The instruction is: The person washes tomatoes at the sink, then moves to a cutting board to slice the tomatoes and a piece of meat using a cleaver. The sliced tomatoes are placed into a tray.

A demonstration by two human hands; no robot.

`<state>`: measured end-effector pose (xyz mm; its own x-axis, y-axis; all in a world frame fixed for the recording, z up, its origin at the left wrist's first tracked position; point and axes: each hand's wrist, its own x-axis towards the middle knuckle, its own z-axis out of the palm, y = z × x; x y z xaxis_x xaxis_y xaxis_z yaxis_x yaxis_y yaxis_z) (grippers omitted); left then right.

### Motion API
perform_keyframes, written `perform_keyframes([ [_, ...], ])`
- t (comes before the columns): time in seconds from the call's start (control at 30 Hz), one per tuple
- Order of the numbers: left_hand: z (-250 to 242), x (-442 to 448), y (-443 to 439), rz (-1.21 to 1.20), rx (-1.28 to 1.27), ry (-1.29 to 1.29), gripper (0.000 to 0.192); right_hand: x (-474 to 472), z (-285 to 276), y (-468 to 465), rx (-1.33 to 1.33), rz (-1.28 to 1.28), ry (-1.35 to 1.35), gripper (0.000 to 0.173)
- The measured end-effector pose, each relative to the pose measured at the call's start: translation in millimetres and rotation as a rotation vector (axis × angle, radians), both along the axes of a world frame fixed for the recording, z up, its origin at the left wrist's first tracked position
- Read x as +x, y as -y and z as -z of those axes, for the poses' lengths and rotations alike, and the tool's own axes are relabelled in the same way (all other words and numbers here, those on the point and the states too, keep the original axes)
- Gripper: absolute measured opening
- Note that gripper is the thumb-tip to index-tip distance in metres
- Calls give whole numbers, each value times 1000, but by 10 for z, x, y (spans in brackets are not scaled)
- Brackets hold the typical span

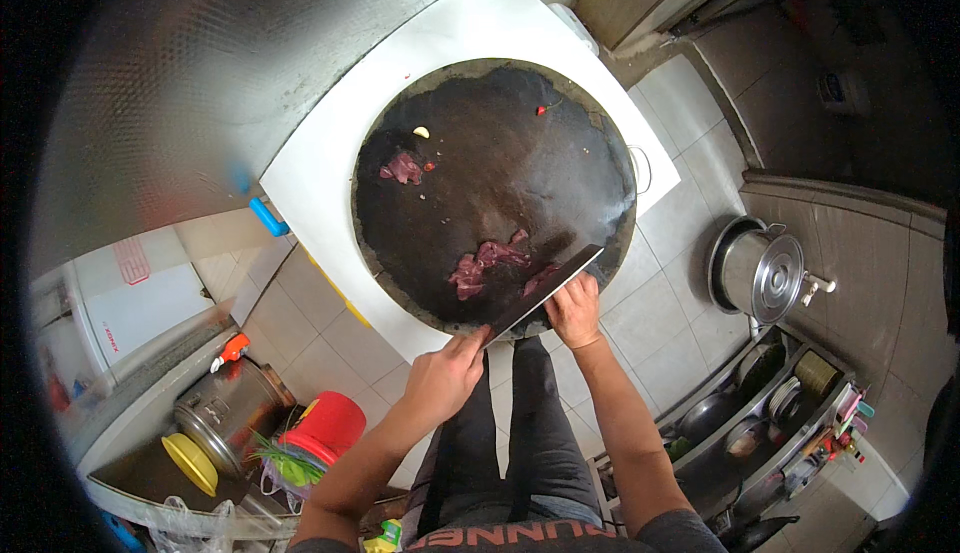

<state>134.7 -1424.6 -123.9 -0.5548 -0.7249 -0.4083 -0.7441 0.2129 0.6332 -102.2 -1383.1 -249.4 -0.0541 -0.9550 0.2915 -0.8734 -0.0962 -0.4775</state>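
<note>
A cleaver (551, 287) lies slantwise over the near right part of a round dark cutting board (517, 178). My left hand (448, 374) is closed at its lower left end, where the handle would be; the handle itself is hidden. My right hand (576, 309) is at the blade's near side, close to its other end; whether its fingers grip the blade or meat under it is not clear. Dark red raw meat (540, 280) shows beside the blade. More meat strips (491, 259) lie left of it, and a small meat pile (403, 169) sits farther left, near a pale garlic piece (421, 132).
The board stands on a white tabletop (480, 20). A red chili (541, 110) lies near the board's far edge. On the right are a lidded steel pot (772, 275) and a rack of pans (712, 414). At lower left are a red bucket (330, 422) and a yellow basin (187, 467).
</note>
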Motion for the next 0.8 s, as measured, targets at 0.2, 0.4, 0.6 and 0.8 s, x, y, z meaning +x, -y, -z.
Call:
perform_keyframes([
  [0.2,74,-183,48,-27,120,76,37,-10,27,-5,-2,-13,32,25],
  [0.4,445,-540,270,-74,86,-92,30,-41,-42,52,5,-65,95,24],
  [0.6,313,-267,219,-327,30,-295,32,-17,-48,-43,-44,9,205,25],
  [0.8,101,-196,28,-57,-83,-108,37,-40,-26,-77,-1,32,177,26],
])
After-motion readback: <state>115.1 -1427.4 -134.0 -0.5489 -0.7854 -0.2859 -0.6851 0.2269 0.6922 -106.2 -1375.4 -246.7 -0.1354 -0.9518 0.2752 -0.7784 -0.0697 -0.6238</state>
